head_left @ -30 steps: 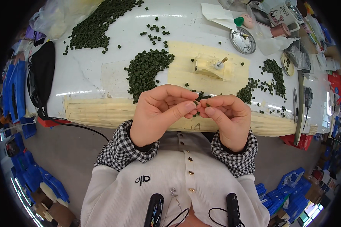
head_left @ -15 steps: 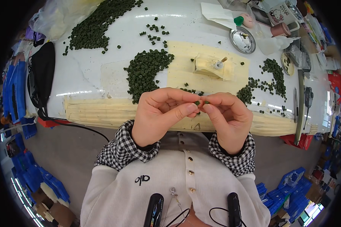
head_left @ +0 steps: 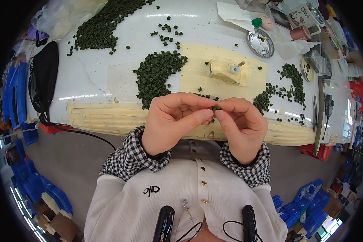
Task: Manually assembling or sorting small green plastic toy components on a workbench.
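Observation:
In front of my chest, over the table's near edge, both hands meet at the fingertips. My left hand [head_left: 167,125] pinches a small dark green part [head_left: 213,108] between thumb and forefinger. A like piece sits in the thumb-and-forefinger pinch of my right hand [head_left: 246,127], pressed against the first. Fingertips cover most of both pieces, so how they fit together cannot be made out. Beyond my left hand lies a heap of small dark green spool-shaped parts [head_left: 155,76]. Past my fingers, a tape-covered block [head_left: 226,72] with a short stick stands on a yellowish sheet [head_left: 193,60].
More green parts lie in a big far-left pile [head_left: 97,32] and a smaller right pile [head_left: 292,78]. A round metal lid [head_left: 260,42], a squeeze bottle [head_left: 290,48] and a mug [head_left: 302,16] stand at the far right. A black bag [head_left: 44,76] rests at left; tweezers [head_left: 315,113] lie right.
The two green pieces, slightly apart before, have come together as my fingertips closed toward each other. My right hand has shifted slightly left.

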Tool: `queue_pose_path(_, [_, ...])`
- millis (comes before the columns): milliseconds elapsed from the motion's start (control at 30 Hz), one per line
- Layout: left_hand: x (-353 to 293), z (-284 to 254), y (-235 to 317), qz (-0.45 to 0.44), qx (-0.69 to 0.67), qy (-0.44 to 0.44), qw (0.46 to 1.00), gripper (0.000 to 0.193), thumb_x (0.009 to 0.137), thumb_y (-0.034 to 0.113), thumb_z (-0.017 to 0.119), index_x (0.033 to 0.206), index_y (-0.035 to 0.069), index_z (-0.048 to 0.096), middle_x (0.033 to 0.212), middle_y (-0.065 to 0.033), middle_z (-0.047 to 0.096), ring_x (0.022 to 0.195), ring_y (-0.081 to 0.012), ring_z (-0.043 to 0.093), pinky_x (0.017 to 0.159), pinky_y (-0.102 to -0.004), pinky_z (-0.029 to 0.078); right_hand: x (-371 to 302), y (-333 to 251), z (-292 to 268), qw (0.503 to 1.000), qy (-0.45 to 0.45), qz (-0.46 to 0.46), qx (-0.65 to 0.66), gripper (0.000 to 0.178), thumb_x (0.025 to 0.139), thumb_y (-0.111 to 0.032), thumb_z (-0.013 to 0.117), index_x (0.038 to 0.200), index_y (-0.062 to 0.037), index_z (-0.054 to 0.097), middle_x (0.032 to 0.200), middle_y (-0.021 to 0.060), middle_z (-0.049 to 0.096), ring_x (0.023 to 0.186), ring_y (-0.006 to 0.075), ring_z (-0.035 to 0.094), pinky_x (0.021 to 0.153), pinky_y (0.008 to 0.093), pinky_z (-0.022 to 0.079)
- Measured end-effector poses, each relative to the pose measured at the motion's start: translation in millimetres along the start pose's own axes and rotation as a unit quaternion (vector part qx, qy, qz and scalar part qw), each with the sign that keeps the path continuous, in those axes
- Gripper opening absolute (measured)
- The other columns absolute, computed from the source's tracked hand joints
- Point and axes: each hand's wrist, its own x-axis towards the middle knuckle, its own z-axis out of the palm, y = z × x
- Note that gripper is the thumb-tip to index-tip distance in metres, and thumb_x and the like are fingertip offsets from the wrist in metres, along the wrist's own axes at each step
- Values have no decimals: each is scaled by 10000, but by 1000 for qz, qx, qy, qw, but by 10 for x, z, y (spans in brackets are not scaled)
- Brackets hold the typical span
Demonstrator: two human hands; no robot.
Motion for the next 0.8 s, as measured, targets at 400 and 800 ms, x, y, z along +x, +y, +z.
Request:
queue_pose_path(400, [0,24,-18,23,22,9,999,170,870,-3,644,1036,-36,669,942,-88,677,833,-101,626,764,-223,520,-33,51,28,1000,21,-10,8,169,828,99,629,992,64,620,965,122,645,864,144,641,781,255,526])
queue_pose_path(800, [-3,53,-28,35,25,36,998,151,881,-4,631,1022,-48,661,953,-101,685,837,-104,632,747,-222,525,-57,110,47,994,23,-85,-66,205,800,107,646,996,46,652,999,147,659,874,180,644,775,262,516])
